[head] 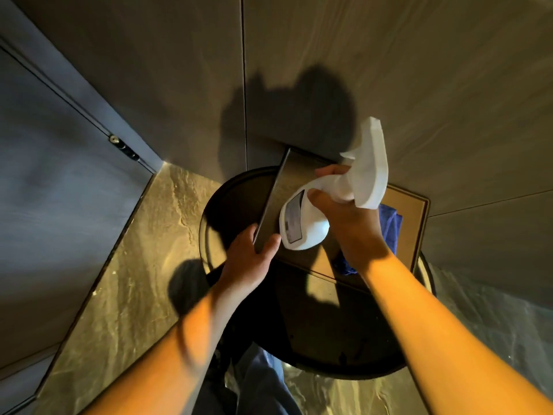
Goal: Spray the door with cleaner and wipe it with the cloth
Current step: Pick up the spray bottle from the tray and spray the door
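Observation:
A white spray bottle (302, 223) is held in my right hand (350, 223), its trigger head (371, 163) tilted up and away toward the wall. My left hand (251, 259) grips the near corner of a thin dark door panel (273, 193), which stands on edge over a round dark table. A blue cloth (390, 226) lies bunched on the tan framed surface (414, 211) behind my right hand, which partly hides it.
The round dark table (221, 202) stands against brown wood-grain wall panels (419, 85). A grey-blue door with a metal hinge (124, 148) is at the left. Marbled stone floor (143, 259) shows left and below. My jeans-clad leg (260, 381) is at the bottom.

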